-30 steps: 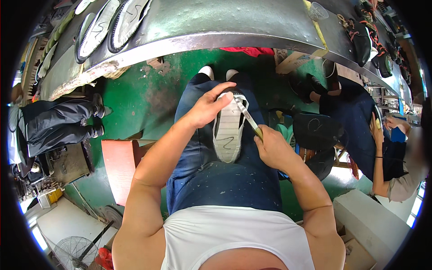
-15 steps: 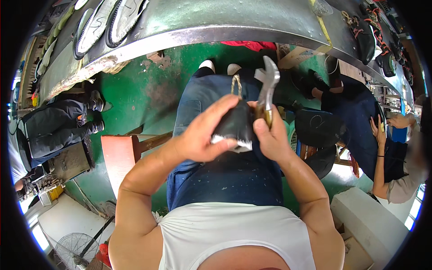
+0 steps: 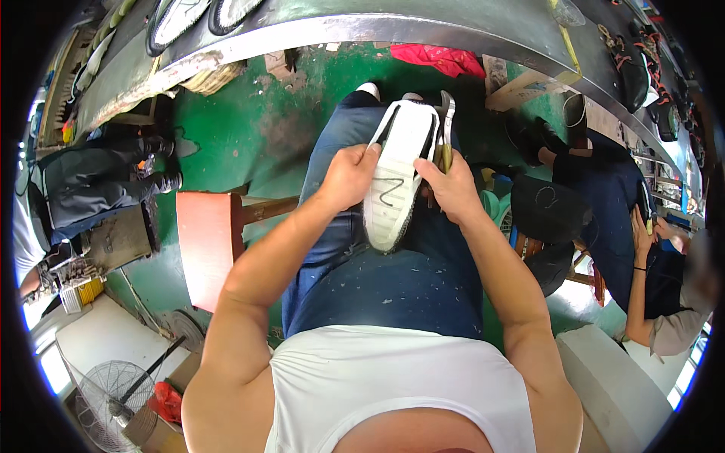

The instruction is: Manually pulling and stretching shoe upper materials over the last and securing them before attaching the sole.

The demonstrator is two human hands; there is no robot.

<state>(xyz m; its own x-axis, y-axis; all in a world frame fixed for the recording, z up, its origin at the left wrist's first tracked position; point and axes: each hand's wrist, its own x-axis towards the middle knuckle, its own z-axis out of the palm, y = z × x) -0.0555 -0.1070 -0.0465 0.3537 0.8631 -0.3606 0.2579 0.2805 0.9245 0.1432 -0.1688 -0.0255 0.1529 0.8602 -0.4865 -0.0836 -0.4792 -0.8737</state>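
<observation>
A half-made shoe [image 3: 389, 198] lies sole side up above my lap, its pale underside marked with a dark squiggle and its black edge showing around the rim. My left hand [image 3: 351, 177] is closed on the shoe's left side, thumb along the edge. On the other side, my right hand [image 3: 453, 185] grips the yellowish-brown handle of a hammer [image 3: 447, 121], its metal head pointing away from me. The right thumb also presses the shoe's right edge. Part of the hammer is hidden behind the shoe.
A metal-topped workbench [image 3: 317, 32] curves across the far side, with several shoe soles [image 3: 177, 23] at its left. A reddish padded seat [image 3: 208, 249] stands to my left. At right, a co-worker's hands [image 3: 649, 234] hold something. A fan [image 3: 113, 408] is at lower left.
The shoe has turned from its black side to its pale underside facing up. My left hand has shifted to its side, and the hammer now sits partly behind it. The view has tilted slightly.
</observation>
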